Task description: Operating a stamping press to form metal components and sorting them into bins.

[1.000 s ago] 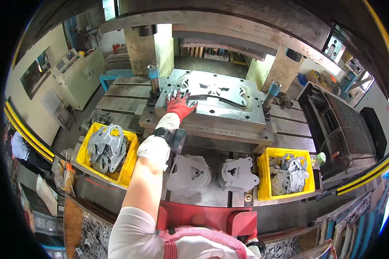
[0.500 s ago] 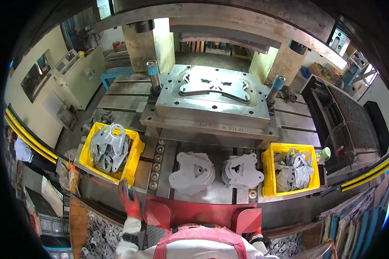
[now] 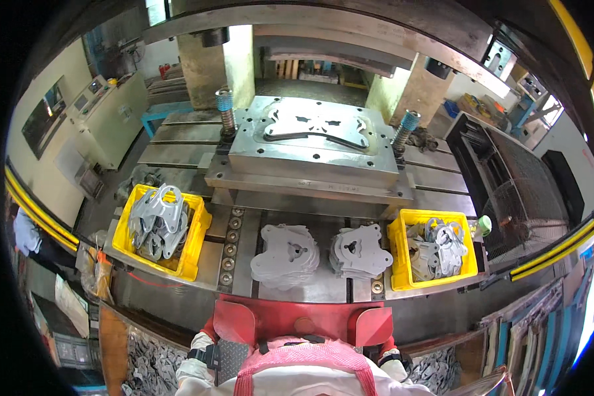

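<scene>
My left hand (image 3: 208,329), in a red glove, is at the left side of a red panel (image 3: 280,315) with two curved guards. My right hand (image 3: 389,344), also red-gloved, is at the panel's right side. The guards hide the fingers of both, so I cannot see what they touch. Beyond the panel, two stacks of flat grey metal plates, a left stack (image 3: 274,261) and a right stack (image 3: 371,256), lie on the press bed. Farther back, a shaped metal plate (image 3: 320,125) lies on the steel die block (image 3: 303,158).
A left yellow bin (image 3: 191,261) and a right yellow bin (image 3: 395,254) hold grey metal parts. Guide posts with blue tops, a left post (image 3: 225,109) and a right post (image 3: 404,129), flank the die. The press's upper beam (image 3: 350,23) hangs above. Loose parts (image 3: 153,360) fill a lower container.
My left hand has drawn back from beside the left bin to the red panel's left guard. The view has shifted slightly, and a yellow strip now shows at the upper right.
</scene>
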Demonstrator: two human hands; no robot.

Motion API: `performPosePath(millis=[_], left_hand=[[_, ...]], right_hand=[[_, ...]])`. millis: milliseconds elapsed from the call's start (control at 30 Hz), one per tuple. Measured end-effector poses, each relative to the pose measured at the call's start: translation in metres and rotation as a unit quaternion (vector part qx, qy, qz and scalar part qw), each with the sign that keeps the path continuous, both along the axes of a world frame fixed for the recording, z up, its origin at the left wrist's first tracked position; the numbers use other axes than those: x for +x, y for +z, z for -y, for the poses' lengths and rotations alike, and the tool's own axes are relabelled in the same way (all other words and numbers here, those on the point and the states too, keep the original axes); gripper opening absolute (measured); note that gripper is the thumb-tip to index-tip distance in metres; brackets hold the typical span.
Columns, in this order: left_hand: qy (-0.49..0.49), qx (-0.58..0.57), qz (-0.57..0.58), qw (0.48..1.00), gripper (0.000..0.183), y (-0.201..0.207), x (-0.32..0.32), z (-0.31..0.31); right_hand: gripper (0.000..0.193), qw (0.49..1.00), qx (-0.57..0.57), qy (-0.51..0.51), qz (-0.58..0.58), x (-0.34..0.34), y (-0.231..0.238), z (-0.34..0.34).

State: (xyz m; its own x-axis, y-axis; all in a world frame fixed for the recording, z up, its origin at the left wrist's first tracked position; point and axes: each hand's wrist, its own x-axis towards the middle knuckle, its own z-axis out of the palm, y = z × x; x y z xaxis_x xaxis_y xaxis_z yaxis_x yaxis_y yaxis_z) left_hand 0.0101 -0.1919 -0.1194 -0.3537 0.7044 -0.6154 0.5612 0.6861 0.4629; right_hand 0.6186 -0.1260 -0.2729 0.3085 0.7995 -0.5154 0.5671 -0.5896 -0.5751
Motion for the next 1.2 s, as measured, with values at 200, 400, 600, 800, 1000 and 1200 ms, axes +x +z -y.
performPosePath(millis=[200,400,600,800,1000,1200], left_hand=[[-0.07,-0.01,-0.076,0.995,0.035,0.014,-0.001,0.014],[-0.104,-0.016,-0.103,0.989,0.033,0.013,0.0,0.017],[-0.239,-0.044,-0.169,0.955,0.017,-0.049,-0.032,0.036],[-0.145,-0.22,-0.049,0.963,0.016,-0.108,-0.054,0.054],[-0.252,-0.079,-0.147,0.953,0.024,-0.057,-0.029,0.033],[-0.244,-0.077,-0.13,0.958,0.03,-0.081,-0.038,0.038]], right_hand=[[0.044,1.0,-0.002,-0.001,0.0,-0.003,0.003,-0.005],[0.045,1.0,-0.004,-0.013,-0.005,-0.008,0.005,-0.01],[0.046,1.0,-0.004,-0.013,-0.01,-0.014,0.009,-0.012],[0.048,1.0,-0.006,-0.002,-0.023,-0.024,0.01,-0.018],[0.049,1.0,-0.002,-0.022,-0.021,-0.015,0.009,-0.01],[0.05,0.999,-0.003,-0.025,-0.023,-0.021,0.016,-0.017]])
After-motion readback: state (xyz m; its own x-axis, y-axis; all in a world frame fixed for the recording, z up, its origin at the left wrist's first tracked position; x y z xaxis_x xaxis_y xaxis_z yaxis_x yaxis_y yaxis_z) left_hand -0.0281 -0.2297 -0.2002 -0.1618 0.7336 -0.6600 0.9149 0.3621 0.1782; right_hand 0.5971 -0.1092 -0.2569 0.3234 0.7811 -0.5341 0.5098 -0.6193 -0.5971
